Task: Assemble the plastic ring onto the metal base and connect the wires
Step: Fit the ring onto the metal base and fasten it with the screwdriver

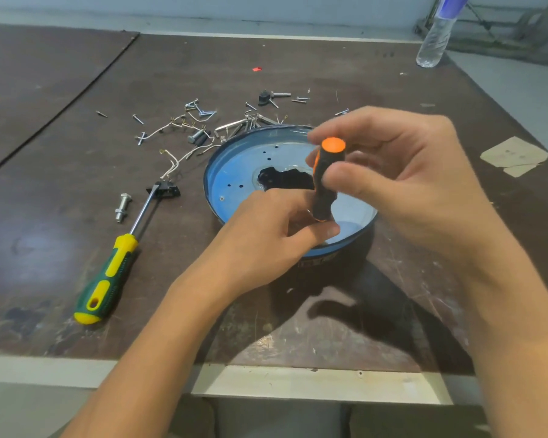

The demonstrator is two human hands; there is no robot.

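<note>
right hand (402,172): fingers curled round upright orange-black driver (324,184) | left hand (266,229): pinches driver's lower end, over near rim of base (234,172) | base: on table (298,74), black part (285,180) at centre | wires (178,156): loose, left-behind base
</note>
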